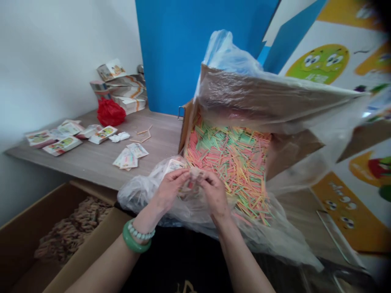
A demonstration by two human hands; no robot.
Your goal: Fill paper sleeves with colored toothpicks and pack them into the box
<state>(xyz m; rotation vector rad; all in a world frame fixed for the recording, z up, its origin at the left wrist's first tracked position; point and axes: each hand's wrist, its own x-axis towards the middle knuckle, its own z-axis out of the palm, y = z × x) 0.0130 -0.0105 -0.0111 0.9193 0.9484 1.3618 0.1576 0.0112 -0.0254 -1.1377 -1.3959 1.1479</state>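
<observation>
Between my two hands is a small, partly clear printed packet (193, 184), pinched at its top edge. My left hand (171, 188), with a green bangle and a beaded bracelet on its wrist, closes thumb and fingers on one corner. On the other corner, the fingertips of my right hand (214, 194) are pressed together. What is inside the packet is too blurred to make out. Just beyond my hands, a plastic-lined cardboard box holds many thin pink, green and yellow sticks (229, 162). Its clear plastic liner (195, 207) spills over the front edge beneath my hands.
Several small packets (130, 156) lie on the wooden table (159, 130) at left, near printed boxes (62, 145) and a red plastic bag (110, 112). Below left stands an open carton (91, 240) with a heap of small packets. A blue panel (195, 53) rises behind.
</observation>
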